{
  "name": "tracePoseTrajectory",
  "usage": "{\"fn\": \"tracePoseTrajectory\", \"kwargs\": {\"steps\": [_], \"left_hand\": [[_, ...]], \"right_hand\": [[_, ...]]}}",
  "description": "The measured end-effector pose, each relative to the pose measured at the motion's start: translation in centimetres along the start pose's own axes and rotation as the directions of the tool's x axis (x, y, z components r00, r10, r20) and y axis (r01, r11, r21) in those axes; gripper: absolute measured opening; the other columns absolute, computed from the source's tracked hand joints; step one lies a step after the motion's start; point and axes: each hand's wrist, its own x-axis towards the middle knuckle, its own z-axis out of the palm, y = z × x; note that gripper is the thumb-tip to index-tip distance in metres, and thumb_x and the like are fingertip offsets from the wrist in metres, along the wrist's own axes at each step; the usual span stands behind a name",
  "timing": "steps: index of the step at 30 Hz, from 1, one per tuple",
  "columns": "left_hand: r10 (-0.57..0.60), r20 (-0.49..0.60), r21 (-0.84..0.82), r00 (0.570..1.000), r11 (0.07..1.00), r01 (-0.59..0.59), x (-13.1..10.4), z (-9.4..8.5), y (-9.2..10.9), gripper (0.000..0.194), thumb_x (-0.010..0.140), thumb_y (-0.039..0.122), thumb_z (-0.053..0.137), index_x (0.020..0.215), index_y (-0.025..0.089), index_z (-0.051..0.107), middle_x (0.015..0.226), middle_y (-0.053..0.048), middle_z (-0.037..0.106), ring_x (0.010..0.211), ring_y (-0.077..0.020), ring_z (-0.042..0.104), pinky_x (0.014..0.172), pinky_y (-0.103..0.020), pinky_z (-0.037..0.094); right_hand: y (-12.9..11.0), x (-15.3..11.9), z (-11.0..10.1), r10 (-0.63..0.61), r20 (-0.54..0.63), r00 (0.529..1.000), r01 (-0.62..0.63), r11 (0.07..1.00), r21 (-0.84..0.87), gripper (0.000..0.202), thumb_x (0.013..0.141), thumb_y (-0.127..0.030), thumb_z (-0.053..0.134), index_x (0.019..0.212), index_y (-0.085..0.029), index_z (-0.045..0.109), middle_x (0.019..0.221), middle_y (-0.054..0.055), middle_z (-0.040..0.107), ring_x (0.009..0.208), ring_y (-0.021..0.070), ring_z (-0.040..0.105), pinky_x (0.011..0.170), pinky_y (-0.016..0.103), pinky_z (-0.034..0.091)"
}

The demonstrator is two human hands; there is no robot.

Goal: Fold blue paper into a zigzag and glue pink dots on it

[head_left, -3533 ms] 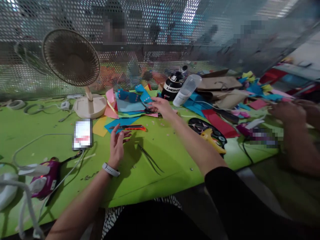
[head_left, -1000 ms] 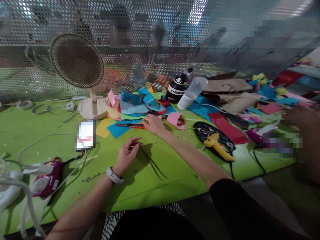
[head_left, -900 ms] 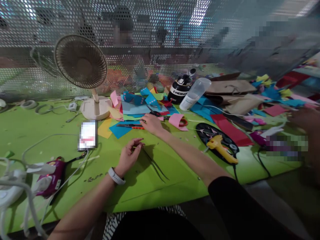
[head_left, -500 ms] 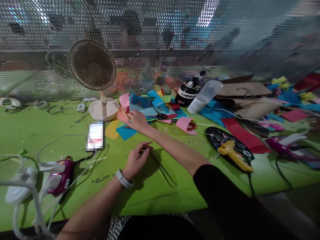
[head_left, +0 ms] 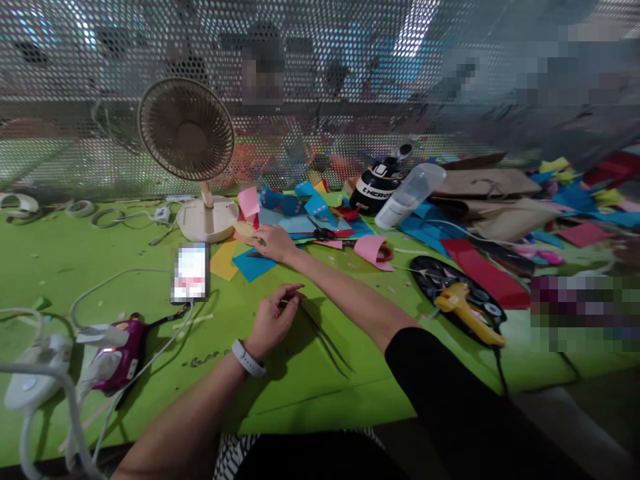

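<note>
My right hand (head_left: 274, 242) reaches to the papers in front of the fan, its fingers closed on a pale yellow piece of paper (head_left: 243, 231). Below that hand lie a blue paper square (head_left: 254, 265) and an orange-yellow paper (head_left: 225, 261). Nearer to me, my left hand (head_left: 274, 319), with a white wristband, is pinched round the upper end of some thin dark strips (head_left: 327, 345). They slant down to the right over the green table; their material is unclear. Black-handled scissors (head_left: 324, 231) rest on the papers to the right.
A beige fan (head_left: 207, 223) and a phone (head_left: 190, 272) stand at the left, near cables and a purple power strip (head_left: 120, 353). A yellow glue gun (head_left: 467, 310) lies on a black tray (head_left: 425, 270). Behind are bottles (head_left: 375, 190), with coloured paper at right.
The pale yellow paper in my right hand has turned from nearly edge-on to showing its face. That hand has shifted slightly; my left hand has stayed in place.
</note>
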Motion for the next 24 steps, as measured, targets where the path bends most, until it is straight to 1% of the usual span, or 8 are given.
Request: {"fn": "tracePoseTrajectory", "kwargs": {"steps": [4, 7, 9, 12, 15, 20, 24], "left_hand": [[0.009, 0.000, -0.003, 1.000, 1.000, -0.009, 0.0, 0.0, 0.1, 0.028, 0.091, 0.029, 0.053, 0.114, 0.016, 0.063, 0.100, -0.008, 0.073, 0.090, -0.0186, 0.068, 0.078, -0.030, 0.054], [0.013, 0.001, -0.003, 1.000, 1.000, -0.013, 0.0, 0.0, 0.0, 0.028, 0.091, 0.028, 0.053, 0.114, 0.016, 0.063, 0.100, -0.008, 0.073, 0.088, -0.0180, 0.068, 0.077, -0.029, 0.054], [0.013, 0.006, -0.002, 1.000, 1.000, -0.013, 0.0, 0.1, -0.1, 0.029, 0.091, 0.028, 0.053, 0.115, 0.015, 0.062, 0.100, -0.009, 0.073, 0.089, -0.0180, 0.068, 0.077, -0.029, 0.054], [0.007, 0.011, 0.001, 1.000, 1.000, -0.007, 0.0, 0.1, -0.2, 0.030, 0.091, 0.029, 0.052, 0.115, 0.014, 0.062, 0.101, -0.009, 0.073, 0.088, -0.0182, 0.068, 0.077, -0.030, 0.054], [0.000, 0.007, 0.005, 1.000, 1.000, 0.000, 0.1, 0.1, -0.2, 0.029, 0.091, 0.029, 0.053, 0.114, 0.015, 0.062, 0.101, -0.009, 0.073, 0.088, -0.0181, 0.068, 0.077, -0.030, 0.054], [-0.010, 0.012, 0.006, 1.000, 1.000, 0.009, 0.0, 0.1, 0.0, 0.029, 0.091, 0.028, 0.053, 0.114, 0.015, 0.062, 0.102, -0.009, 0.073, 0.091, -0.0187, 0.069, 0.079, -0.031, 0.055], [-0.009, 0.014, -0.010, 1.000, 1.000, 0.009, 0.0, 0.1, 0.0, 0.029, 0.091, 0.029, 0.052, 0.114, 0.016, 0.062, 0.103, -0.009, 0.073, 0.092, -0.0193, 0.069, 0.080, -0.031, 0.055]], "right_hand": [[2.4, -0.3, -0.5, 0.094, -0.040, 0.995, -0.096, 0.994, -0.047, 0.029, 0.096, -0.021, 0.044, 0.113, -0.017, 0.067, 0.112, 0.011, 0.065, 0.104, 0.0208, 0.058, 0.086, 0.029, 0.040], [4.1, -0.5, -0.9, 0.139, -0.041, 0.990, -0.142, 0.986, -0.085, 0.027, 0.094, -0.025, 0.051, 0.113, -0.014, 0.066, 0.113, 0.013, 0.063, 0.104, 0.0236, 0.058, 0.085, 0.031, 0.041], [4.7, -0.7, -1.0, 0.128, -0.024, 0.992, -0.129, 0.986, -0.105, 0.028, 0.092, -0.029, 0.056, 0.113, -0.015, 0.066, 0.112, 0.013, 0.063, 0.104, 0.0241, 0.057, 0.084, 0.031, 0.041], [4.7, -1.0, -0.8, 0.091, 0.003, 0.996, -0.090, 0.987, -0.131, 0.030, 0.089, -0.033, 0.061, 0.113, -0.016, 0.066, 0.113, 0.011, 0.063, 0.105, 0.0247, 0.057, 0.085, 0.032, 0.040], [4.2, -1.1, -0.6, 0.074, 0.018, 0.997, -0.070, 0.985, -0.159, 0.026, 0.089, -0.029, 0.061, 0.110, -0.015, 0.066, 0.113, 0.012, 0.063, 0.105, 0.0250, 0.056, 0.085, 0.033, 0.039], [4.0, -0.8, -0.5, 0.073, 0.023, 0.997, -0.067, 0.979, -0.193, 0.022, 0.091, -0.022, 0.053, 0.106, -0.014, 0.067, 0.111, 0.013, 0.063, 0.104, 0.0251, 0.055, 0.084, 0.033, 0.038], [4.0, -0.7, -0.7, 0.095, 0.013, 0.995, -0.090, 0.973, -0.214, 0.026, 0.094, -0.018, 0.044, 0.104, -0.014, 0.067, 0.109, 0.014, 0.064, 0.102, 0.0251, 0.056, 0.083, 0.033, 0.038]]}}
